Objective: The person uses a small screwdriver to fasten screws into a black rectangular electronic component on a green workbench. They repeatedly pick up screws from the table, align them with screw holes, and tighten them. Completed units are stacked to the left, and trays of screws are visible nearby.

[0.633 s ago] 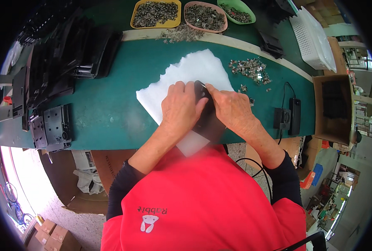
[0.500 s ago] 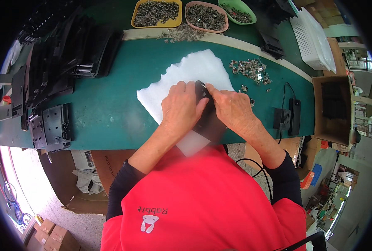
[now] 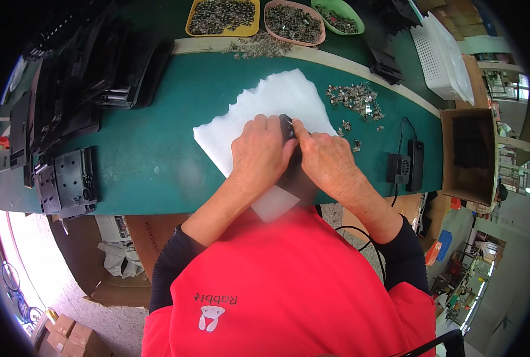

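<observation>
Front edge: the near rim of the green tabletop (image 3: pixel 140 143) curved across the middle of the frame, below the hands.
Far edge: a pale strip (image 3: pixel 202 45) bounded it at upper centre.
Moving room: green surface stretched from the black housings (image 3: pixel 122 65) at upper left to the white foam sheet (image 3: pixel 277 95); on the right, metal clips (image 3: pixel 357 100) and a black adapter (image 3: pixel 398 168) narrowed it.
Black part: between and beneath both hands, mid-frame, partly over the foam.
Left hand (image 3: pixel 255 150): fingers together, bent, thumb against the black part (image 3: pixel 295 166); grip hidden.
Right hand (image 3: pixel 324 156): index extended to its upper end, others curled; hold unclear.
</observation>
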`<state>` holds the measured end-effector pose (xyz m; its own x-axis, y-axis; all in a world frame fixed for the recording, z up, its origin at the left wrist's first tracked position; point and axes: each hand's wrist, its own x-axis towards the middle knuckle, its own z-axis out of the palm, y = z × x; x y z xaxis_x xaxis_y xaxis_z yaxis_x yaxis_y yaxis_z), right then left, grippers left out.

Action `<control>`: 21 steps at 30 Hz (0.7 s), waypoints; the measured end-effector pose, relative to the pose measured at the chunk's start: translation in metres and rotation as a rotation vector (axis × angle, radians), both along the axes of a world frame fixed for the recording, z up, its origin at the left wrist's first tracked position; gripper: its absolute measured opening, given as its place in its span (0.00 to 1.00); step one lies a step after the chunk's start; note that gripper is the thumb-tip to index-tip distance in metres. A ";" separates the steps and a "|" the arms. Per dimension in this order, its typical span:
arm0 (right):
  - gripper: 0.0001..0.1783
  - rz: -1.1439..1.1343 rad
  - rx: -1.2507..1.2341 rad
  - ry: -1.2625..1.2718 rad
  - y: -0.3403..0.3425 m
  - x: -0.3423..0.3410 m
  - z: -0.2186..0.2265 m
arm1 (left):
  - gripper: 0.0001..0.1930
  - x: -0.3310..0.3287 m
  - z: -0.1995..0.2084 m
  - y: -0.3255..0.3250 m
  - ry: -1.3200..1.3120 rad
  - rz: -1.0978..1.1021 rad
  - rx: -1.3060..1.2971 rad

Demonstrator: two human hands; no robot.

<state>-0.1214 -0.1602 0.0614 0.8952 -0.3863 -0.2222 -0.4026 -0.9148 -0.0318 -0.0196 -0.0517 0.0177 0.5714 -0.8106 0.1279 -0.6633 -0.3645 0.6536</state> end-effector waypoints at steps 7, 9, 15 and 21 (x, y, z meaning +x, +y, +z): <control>0.24 0.010 -0.001 0.031 0.012 0.015 0.007 | 0.13 0.000 -0.007 -0.003 0.029 0.004 -0.053; 0.20 0.060 -0.004 0.067 0.012 0.021 0.015 | 0.12 0.001 -0.006 -0.003 0.042 -0.003 -0.041; 0.07 0.183 0.048 0.053 0.000 0.034 0.026 | 0.09 0.000 -0.010 -0.004 0.031 -0.011 -0.080; 0.08 0.286 0.054 0.235 -0.012 0.051 0.032 | 0.11 0.001 -0.006 -0.002 0.021 -0.034 -0.061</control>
